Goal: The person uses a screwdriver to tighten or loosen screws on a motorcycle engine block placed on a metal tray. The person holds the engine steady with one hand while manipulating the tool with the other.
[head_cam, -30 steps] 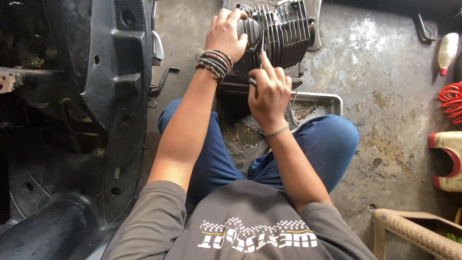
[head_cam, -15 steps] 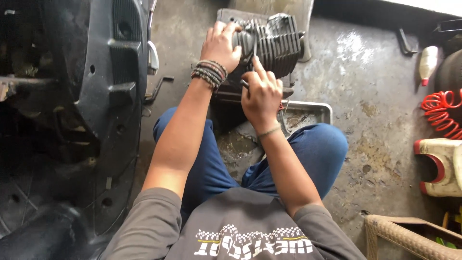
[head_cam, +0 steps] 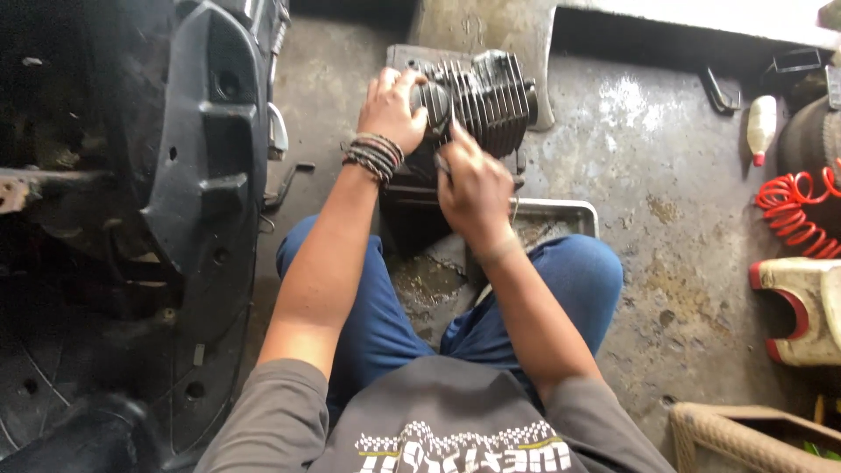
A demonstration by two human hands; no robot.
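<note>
Floor of stained concrete carried a finned engine cylinder near a metal tray, the left hand clasped over its end to steady it while the right hand, fingers pressed together, worked its lower side.

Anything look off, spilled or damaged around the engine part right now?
Nothing broken shows. Both hands, left hand and right hand, are on the finned engine cylinder. The concrete floor is blotched with dark oily stains, and a red coiled hose lies loose at the right.
</note>
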